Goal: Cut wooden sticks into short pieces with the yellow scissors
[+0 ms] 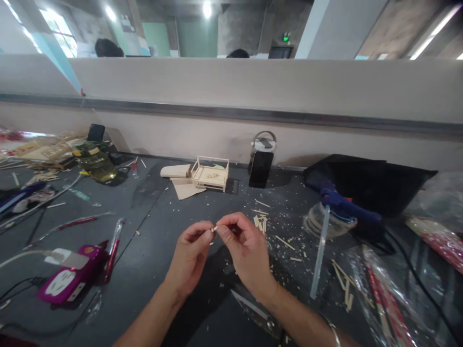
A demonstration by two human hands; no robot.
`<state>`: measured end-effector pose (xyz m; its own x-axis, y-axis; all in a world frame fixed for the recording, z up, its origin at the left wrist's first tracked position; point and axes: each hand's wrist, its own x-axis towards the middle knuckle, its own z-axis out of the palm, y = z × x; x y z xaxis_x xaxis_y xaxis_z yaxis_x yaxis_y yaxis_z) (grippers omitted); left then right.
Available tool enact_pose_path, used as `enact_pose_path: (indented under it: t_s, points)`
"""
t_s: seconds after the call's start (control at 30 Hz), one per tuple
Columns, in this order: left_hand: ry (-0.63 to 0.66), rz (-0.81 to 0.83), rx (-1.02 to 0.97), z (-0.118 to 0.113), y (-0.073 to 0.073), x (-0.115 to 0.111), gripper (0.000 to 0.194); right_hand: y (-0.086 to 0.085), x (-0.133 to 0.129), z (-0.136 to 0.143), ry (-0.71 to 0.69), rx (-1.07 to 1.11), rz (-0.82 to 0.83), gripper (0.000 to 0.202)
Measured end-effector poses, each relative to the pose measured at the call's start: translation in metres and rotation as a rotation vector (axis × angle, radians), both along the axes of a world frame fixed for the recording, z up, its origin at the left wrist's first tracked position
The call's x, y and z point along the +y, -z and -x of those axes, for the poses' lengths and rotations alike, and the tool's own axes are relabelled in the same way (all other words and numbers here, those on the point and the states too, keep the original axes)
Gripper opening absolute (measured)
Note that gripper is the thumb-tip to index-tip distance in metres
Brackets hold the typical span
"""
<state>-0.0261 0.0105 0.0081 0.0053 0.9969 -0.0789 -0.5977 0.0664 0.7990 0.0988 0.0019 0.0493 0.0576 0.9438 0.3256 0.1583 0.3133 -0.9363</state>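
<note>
My left hand and my right hand meet over the middle of the dark table, fingertips pinched together. Between them is a small pale wooden stick piece, mostly covered by the fingers. Beyond the hands stands a little wooden frame model with posts and rails, bits of wood lying on its deck. Just right of my right hand lies a bunch of short wooden sticks. Beneath my right wrist a blade-like tool rests on the table, partly hidden by the forearm.
A blue glue gun with a glue stick sits at right, near a black bag. A phone leans upright at the back. At left are a magenta power strip and a bottle of yellowish liquid. Wood scraps litter the table.
</note>
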Motion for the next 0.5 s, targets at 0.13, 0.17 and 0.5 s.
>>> enact_pose_path:
  t_s: [0.13, 0.17, 0.5]
  points:
    - [0.001, 0.001, -0.004, 0.0000, 0.0002, -0.0004, 0.019, 0.0011, -0.0002, 0.0008, -0.007, -0.010, 0.004, 0.008]
    - [0.001, 0.003, -0.006, 0.0001, 0.0002, -0.0004, 0.019, 0.0013, -0.0003, 0.0011, -0.009, -0.015, 0.003, 0.008]
    - [0.005, 0.006, -0.016, -0.0007, 0.0000, -0.0004, 0.020, 0.0030, -0.0010, 0.0018, -0.006, -0.028, -0.008, 0.009]
